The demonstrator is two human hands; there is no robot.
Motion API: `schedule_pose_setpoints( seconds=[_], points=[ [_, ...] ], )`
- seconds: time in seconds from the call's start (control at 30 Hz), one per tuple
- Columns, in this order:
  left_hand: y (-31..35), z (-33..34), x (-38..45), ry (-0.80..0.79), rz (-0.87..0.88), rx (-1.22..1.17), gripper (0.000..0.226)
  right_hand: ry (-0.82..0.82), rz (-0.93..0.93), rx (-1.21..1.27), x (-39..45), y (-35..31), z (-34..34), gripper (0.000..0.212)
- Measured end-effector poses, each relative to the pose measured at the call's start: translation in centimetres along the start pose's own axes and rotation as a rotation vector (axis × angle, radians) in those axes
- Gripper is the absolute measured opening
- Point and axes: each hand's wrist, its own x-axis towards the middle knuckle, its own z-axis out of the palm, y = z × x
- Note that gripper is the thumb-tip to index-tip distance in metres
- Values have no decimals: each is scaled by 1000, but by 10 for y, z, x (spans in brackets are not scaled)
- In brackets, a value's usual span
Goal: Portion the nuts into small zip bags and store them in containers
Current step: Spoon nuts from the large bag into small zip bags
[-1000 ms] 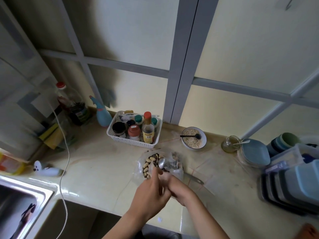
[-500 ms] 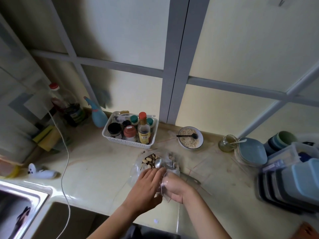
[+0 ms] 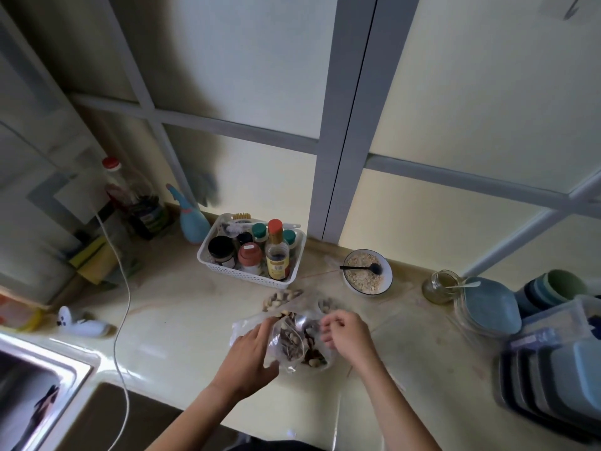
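A small clear zip bag (image 3: 287, 345) with mixed nuts inside is held just above the counter between both hands. My left hand (image 3: 248, 354) grips its left side, thumb under the lower edge. My right hand (image 3: 348, 335) has curled fingers pinching the bag's right rim. Behind them lies a larger clear bag with pale nuts (image 3: 281, 297) spilling toward the basket. A metal spoon shows only as a blurred glint at the bag's mouth.
A white basket (image 3: 227, 273) of spice bottles stands behind the nuts. A bowl of oats (image 3: 367, 271) with a black spoon, a glass jar (image 3: 440, 286), plates and stacked blue containers (image 3: 553, 369) fill the right. The sink (image 3: 35, 385) and a white cable (image 3: 125, 297) are on the left.
My hands were pressed together over the bag; now they have drawn apart, the right one moving right, and the small bag is spread between them with nuts visible inside.
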Motion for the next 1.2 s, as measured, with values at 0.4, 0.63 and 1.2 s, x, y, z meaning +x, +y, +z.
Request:
schedule_pose_setpoints(
  seconds=[0.4, 0.63, 1.2],
  points=[
    [8, 26, 8, 24, 6, -11, 80, 185, -117, -853, 60, 142, 9, 33],
    [14, 41, 9, 35, -37, -122, 82, 3, -300, -737, 10, 40, -28, 29],
    [6, 42, 27, -111, -236, -219, 83, 231, -359, -55, 4, 9, 27, 20]
  ],
)
